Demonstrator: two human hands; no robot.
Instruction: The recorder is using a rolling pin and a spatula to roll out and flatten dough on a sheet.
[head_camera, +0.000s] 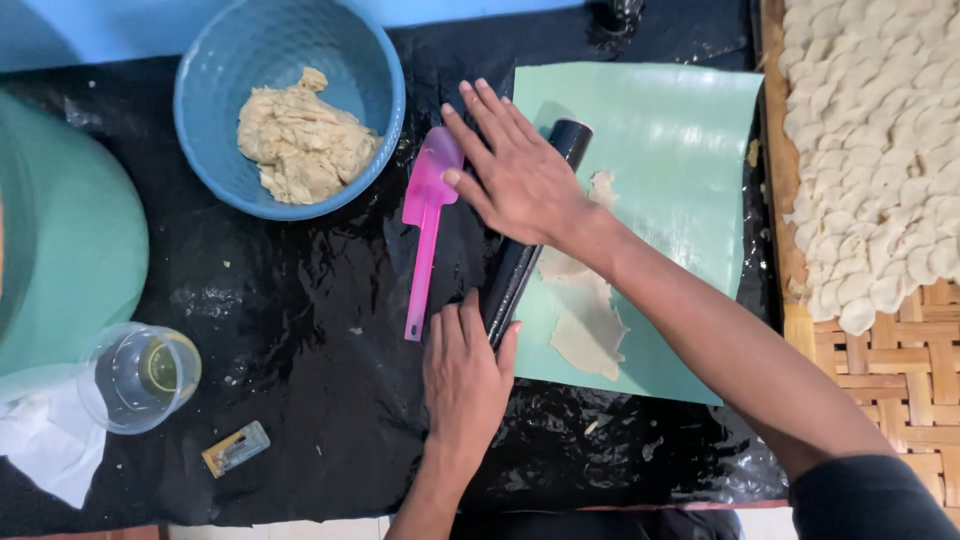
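Two hands are showing, the left hand and the right hand, both lying flat on one black rolling pin. One pink spatula is lying just left of the rolling pin, and one green mat is spreading right of it, carrying one rolled sheet of dough. One blue bowl is holding one dough lump left of the rolling pin, and one clear cup is sitting far left of it on the worktop
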